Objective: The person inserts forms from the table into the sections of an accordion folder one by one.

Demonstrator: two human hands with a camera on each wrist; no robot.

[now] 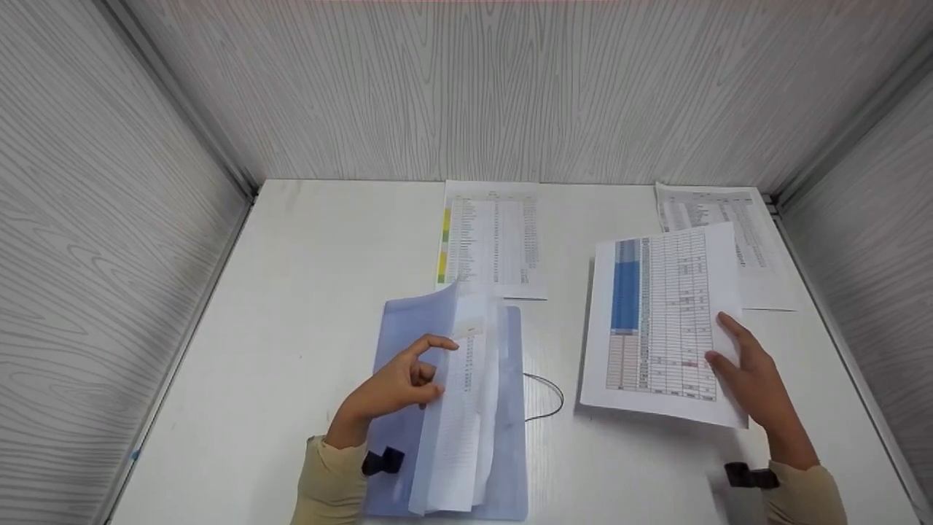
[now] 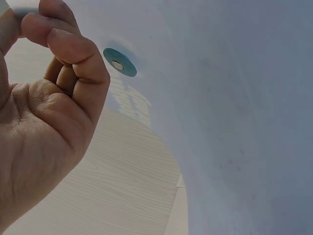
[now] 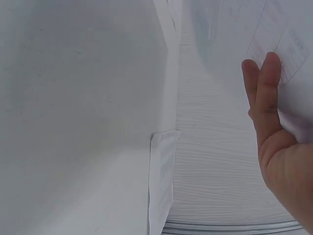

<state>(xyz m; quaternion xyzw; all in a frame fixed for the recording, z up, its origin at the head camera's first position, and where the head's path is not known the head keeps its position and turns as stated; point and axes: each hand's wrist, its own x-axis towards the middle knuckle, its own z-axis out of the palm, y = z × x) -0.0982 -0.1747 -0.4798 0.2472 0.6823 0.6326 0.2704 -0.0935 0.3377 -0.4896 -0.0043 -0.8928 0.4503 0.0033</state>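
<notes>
A translucent blue plastic document folder [image 1: 412,328] lies on the table with its flap raised. Printed papers [image 1: 461,437] show inside it. My left hand [image 1: 404,383] pinches the edge of the flap between thumb and fingers. A round teal snap button [image 2: 120,62] sits on the plastic beside the curled fingers in the left wrist view. Off to the right, my right hand [image 1: 754,375] grips a printed sheet [image 1: 663,328] by its right edge, thumb on the printed face. That sheet carries a table with blue and pinkish columns and is held above the tabletop.
A printed list with yellow and green marks [image 1: 492,233] lies behind the folder. Another printed page [image 1: 769,270] rests at the back right, partly covered by the held sheet. A thin dark cord loop [image 1: 557,397] sticks out from the folder. Grey wood-grain panels [image 1: 481,87] surround the white table.
</notes>
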